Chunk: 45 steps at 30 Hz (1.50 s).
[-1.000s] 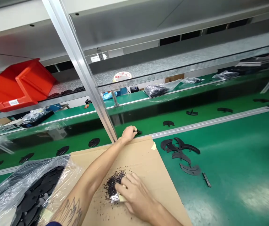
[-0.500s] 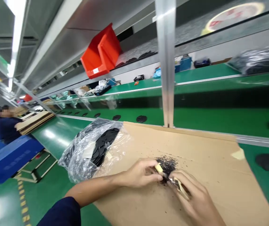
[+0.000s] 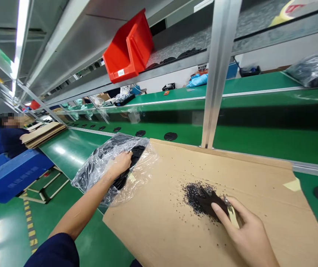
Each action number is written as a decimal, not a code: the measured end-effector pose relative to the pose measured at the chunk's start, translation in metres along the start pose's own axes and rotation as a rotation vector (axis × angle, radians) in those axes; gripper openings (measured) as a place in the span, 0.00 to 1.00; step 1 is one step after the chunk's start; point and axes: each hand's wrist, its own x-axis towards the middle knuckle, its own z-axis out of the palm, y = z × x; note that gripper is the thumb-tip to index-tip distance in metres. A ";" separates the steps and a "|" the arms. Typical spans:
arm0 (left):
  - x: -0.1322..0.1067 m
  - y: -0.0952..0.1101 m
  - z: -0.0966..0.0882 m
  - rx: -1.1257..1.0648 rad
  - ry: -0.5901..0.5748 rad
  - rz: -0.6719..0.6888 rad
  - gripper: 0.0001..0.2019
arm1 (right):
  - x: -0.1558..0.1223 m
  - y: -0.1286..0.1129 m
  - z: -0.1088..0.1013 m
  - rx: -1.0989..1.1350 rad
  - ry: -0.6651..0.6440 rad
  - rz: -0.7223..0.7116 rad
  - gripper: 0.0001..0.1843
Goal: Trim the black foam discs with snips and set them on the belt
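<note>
Right grip [image 3: 249,230] on one tool [image 3: 232,216], one bag [image 3: 91,165]

I see a glossy green floor [image 3: 11,230] at lower left, marked by a yellow-and-black striped line [image 3: 29,224]. A green counter [image 3: 74,150] recedes to the left, with grey metal shelving [image 3: 186,37] above and an upright metal post [image 3: 221,59] near the centre. Behind, I make out a pale wall [image 3: 270,55]. Long white lights [image 3: 21,37] glow beneath a dark grey ceiling [image 3: 0,15], upper left.
</note>
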 end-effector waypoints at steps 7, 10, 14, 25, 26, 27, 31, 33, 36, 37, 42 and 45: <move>-0.024 0.019 -0.016 -0.138 0.230 0.126 0.12 | -0.002 -0.007 -0.002 0.107 -0.045 0.025 0.17; -0.049 0.055 -0.016 -0.332 0.275 0.274 0.12 | -0.003 -0.014 -0.004 0.184 -0.090 0.078 0.18; -0.088 0.126 -0.012 -1.130 0.098 0.515 0.13 | -0.007 -0.029 -0.005 0.284 -0.196 0.143 0.20; -0.122 0.188 0.014 -1.247 -0.002 0.692 0.13 | -0.011 -0.030 -0.001 0.363 -0.322 0.197 0.23; -0.122 0.188 0.016 -1.223 0.019 0.711 0.14 | -0.011 -0.030 -0.001 0.357 -0.318 0.188 0.23; -0.121 0.187 0.017 -1.206 0.037 0.723 0.14 | -0.011 -0.030 -0.001 0.349 -0.316 0.179 0.23; -0.120 0.186 0.020 -1.199 0.013 0.697 0.15 | -0.014 -0.032 0.000 0.313 -0.326 0.163 0.20; -0.121 0.186 0.021 -1.207 -0.043 0.700 0.16 | -0.015 -0.032 0.000 0.278 -0.327 0.157 0.18; -0.122 0.186 0.021 -1.241 -0.064 0.731 0.15 | -0.016 -0.032 0.000 0.217 -0.315 0.128 0.17; -0.122 0.186 0.021 -1.256 -0.058 0.735 0.14 | -0.016 -0.032 0.000 0.206 -0.315 0.118 0.17; -0.121 0.182 0.020 -1.283 -0.087 0.705 0.11 | -0.016 -0.033 0.000 0.177 -0.357 0.088 0.16; -0.121 0.181 0.022 -1.256 -0.086 0.702 0.13 | -0.017 -0.032 0.001 0.146 -0.350 0.078 0.16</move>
